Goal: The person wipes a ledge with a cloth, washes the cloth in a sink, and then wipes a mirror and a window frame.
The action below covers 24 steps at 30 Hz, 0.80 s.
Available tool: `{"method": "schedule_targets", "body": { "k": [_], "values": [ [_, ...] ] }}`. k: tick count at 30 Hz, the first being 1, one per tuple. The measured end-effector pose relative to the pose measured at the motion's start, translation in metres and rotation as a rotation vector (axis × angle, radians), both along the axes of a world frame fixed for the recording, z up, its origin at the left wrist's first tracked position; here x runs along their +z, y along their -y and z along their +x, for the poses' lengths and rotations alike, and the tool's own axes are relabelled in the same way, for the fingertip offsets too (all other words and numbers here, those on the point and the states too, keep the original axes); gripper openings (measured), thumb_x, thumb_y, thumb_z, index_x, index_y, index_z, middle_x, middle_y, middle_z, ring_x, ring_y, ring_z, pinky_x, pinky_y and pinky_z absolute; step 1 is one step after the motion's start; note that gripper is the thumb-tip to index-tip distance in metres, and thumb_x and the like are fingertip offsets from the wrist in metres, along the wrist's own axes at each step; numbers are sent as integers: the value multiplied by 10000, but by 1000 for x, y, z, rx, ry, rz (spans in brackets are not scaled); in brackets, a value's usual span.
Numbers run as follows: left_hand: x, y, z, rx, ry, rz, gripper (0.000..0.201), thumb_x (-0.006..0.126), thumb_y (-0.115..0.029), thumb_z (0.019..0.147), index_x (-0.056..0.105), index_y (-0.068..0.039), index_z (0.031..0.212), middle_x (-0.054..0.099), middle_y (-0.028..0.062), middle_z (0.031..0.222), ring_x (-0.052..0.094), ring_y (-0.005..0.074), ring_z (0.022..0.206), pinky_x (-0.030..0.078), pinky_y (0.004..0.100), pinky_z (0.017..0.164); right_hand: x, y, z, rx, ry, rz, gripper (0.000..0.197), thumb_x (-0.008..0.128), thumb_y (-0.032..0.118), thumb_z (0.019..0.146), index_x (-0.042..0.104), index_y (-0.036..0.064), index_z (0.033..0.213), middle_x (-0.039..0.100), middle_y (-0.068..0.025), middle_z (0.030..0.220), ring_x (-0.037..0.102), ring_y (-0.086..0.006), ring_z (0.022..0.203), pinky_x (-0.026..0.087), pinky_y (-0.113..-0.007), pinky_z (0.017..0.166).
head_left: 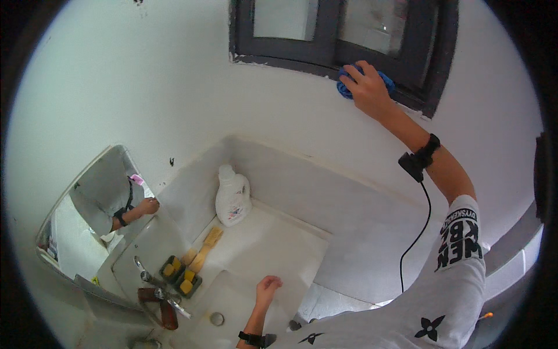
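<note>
High on the wall, my right hand [367, 87] is curled over a bunched blue cloth [386, 83] and presses it against the lower bar of a dark window frame [290, 51]. The cloth shows on both sides of the fingers. Well below, my left hand [267, 286] hangs above the right side of the white sink counter [290, 230], its fingers bent in loosely. Nothing shows in that hand. Each wrist wears a black strap, and a cable runs down from the right one.
A white jug [233, 198] stands in the counter's back corner. A wooden brush [207, 247], a dark tray with yellow sponges [187, 284] and a metal faucet [165, 295] are at the left. A mirror [87, 250] leans out there, reflecting an arm.
</note>
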<state>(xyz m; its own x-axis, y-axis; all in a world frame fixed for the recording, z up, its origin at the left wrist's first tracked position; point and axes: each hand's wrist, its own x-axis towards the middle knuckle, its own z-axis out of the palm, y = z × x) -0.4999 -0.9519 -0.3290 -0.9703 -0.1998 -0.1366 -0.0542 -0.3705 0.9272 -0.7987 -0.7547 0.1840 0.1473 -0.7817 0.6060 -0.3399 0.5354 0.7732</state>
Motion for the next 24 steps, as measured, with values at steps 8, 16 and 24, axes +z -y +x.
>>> {"method": "schedule_targets", "body": {
  "k": [8,16,24],
  "values": [
    [13,-3,26,70,2,-8,133,550,-37,835,591,46,932,640,115,869,618,174,802,505,285,750,33,52,-4,18,-50,69,249,610,-13,627,658,11,870,594,-111,1001,531,-309,968,469,-383,797],
    [-8,6,34,53,60,11,128,561,-53,836,594,39,918,627,85,850,606,158,775,496,274,736,36,64,-2,-42,-11,17,136,613,51,658,650,42,788,586,-98,925,530,-283,932,449,-388,746],
    [17,3,11,25,-3,16,111,548,-61,850,598,20,907,628,71,832,597,146,781,479,266,758,18,0,8,5,-28,-99,263,642,3,680,681,88,926,606,-102,1035,553,-286,990,477,-380,842]
  ]
}}
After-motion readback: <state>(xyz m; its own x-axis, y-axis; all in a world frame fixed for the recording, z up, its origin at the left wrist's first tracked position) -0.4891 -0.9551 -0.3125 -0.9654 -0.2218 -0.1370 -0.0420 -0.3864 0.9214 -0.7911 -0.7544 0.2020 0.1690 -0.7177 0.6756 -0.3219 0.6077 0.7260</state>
